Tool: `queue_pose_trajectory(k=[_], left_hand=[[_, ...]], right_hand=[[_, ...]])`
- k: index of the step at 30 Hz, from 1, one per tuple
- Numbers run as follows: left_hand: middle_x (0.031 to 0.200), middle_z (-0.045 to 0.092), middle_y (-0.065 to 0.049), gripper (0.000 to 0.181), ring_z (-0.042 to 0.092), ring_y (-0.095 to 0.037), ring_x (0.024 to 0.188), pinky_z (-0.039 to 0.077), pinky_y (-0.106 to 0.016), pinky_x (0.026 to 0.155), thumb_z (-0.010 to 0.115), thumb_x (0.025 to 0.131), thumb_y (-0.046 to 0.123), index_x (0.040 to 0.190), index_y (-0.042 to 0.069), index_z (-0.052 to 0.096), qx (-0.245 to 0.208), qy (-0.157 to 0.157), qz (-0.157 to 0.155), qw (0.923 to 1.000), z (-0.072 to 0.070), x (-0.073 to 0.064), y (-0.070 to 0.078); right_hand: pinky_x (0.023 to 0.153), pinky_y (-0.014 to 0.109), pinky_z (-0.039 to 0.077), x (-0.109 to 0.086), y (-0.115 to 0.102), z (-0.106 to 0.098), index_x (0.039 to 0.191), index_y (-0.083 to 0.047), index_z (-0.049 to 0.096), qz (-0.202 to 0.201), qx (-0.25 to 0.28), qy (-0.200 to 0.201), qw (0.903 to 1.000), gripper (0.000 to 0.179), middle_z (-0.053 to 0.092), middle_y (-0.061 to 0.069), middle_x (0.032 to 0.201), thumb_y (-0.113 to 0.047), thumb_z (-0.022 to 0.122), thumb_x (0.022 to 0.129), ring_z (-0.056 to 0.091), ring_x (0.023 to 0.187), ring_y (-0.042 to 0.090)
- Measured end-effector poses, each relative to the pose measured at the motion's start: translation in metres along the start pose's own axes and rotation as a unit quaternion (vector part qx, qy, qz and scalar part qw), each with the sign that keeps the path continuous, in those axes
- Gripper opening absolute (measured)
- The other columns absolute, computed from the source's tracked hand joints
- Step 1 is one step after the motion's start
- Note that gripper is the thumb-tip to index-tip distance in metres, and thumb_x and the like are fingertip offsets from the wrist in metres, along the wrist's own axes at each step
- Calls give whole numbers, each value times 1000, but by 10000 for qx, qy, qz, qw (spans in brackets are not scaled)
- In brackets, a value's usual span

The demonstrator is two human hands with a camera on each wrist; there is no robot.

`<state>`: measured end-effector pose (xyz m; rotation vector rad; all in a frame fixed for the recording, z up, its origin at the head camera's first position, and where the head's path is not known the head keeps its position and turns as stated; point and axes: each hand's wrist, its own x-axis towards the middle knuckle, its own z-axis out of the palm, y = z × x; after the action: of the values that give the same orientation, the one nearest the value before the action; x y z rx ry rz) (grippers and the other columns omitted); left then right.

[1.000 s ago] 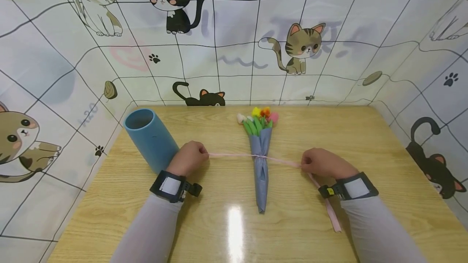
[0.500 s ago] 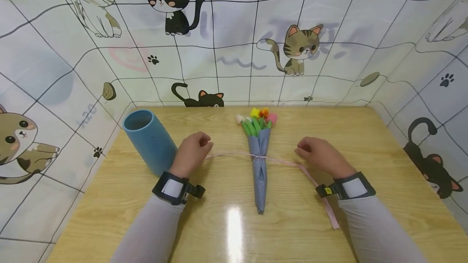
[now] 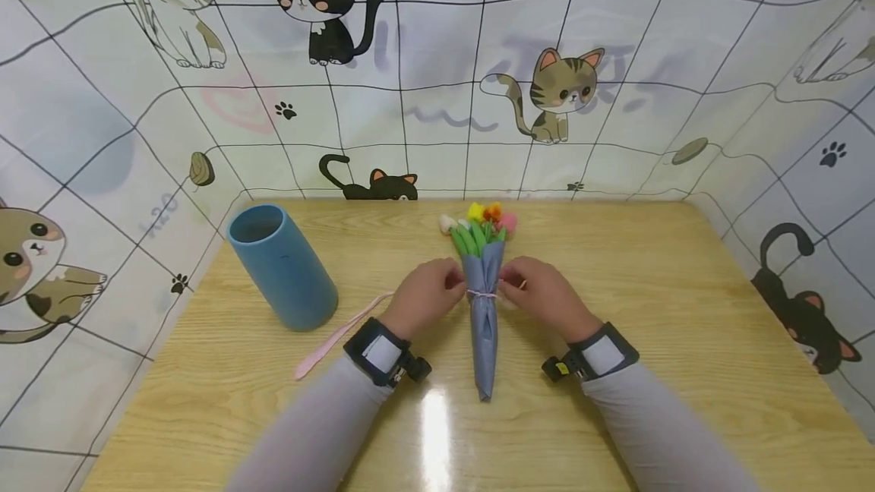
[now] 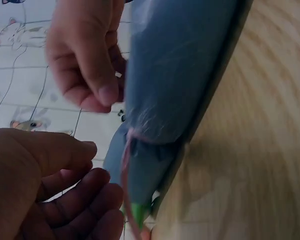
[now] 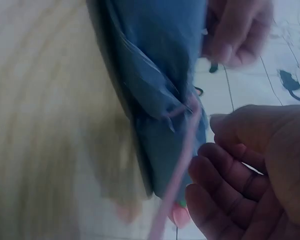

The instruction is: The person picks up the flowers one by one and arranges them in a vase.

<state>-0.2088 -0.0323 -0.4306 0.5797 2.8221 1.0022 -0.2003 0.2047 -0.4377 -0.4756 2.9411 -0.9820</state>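
A small tulip bouquet (image 3: 484,348), wrapped in grey-blue paper, lies on the table with its blooms pointing away. A thin pink ribbon (image 3: 328,344) is tied round its middle; one tail trails out left past my left wrist. My left hand (image 3: 425,294) is at the bouquet's left side and my right hand (image 3: 545,296) at its right. In the left wrist view, the left fingers (image 4: 82,200) are loosely bent beside the ribbon, thumb apart from them. The right wrist view shows right fingers (image 5: 222,187) likewise loosely bent near the other ribbon tail (image 5: 177,172), gripping nothing.
A tall blue cylinder vase (image 3: 283,272) stands upright on the left of the wooden table (image 3: 670,272). Behind and at both sides rises a white cloth (image 3: 437,44) with printed cats and grid lines.
Both hands released the ribbon tails they were pulling sideways, lifted slightly, then moved inward to the bouquet. The bouquet and vase stayed in place.
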Motion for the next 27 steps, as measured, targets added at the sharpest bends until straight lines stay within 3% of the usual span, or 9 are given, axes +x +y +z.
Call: queue_pose_trajectory(k=[4, 15, 19, 27], left_hand=[[91, 69, 4, 10, 60, -11, 79, 51, -27, 72, 69, 100, 23, 101, 15, 75, 192, -341, 47, 9992, 16, 5, 4], [85, 73, 4, 12, 60, -9, 73, 52, -25, 69, 70, 99, 19, 99, 12, 80, 279, -321, 48, 9991, 25, 7, 5], [85, 74, 4, 13, 61, -9, 73, 52, -25, 69, 70, 99, 20, 96, 12, 81, 639, -278, 286, 9972, 28, 9, 3], [77, 67, 3, 17, 58, -12, 69, 50, -27, 63, 72, 98, 21, 83, 15, 73, 1491, -98, 802, 9855, 34, 11, 6]], right_hand=[[72, 30, 55, 2, -4, 9, 97, -13, 71, -190, 76, -202, 9996, 5, 70, 0, 92, -16, 75, 96, 63, 83, 14], [75, 30, 53, 2, -6, 14, 97, -9, 73, -622, -181, -226, 9976, 6, 68, -2, 89, -14, 72, 97, 60, 83, 12], [75, 29, 52, 3, -4, 16, 95, -11, 73, -865, -412, -183, 9952, 5, 67, -4, 89, -16, 72, 97, 59, 82, 10], [69, 26, 46, 4, 0, 19, 89, -16, 68, -1216, -780, -164, 9894, 8, 59, -6, 82, -13, 74, 95, 52, 77, 10]])
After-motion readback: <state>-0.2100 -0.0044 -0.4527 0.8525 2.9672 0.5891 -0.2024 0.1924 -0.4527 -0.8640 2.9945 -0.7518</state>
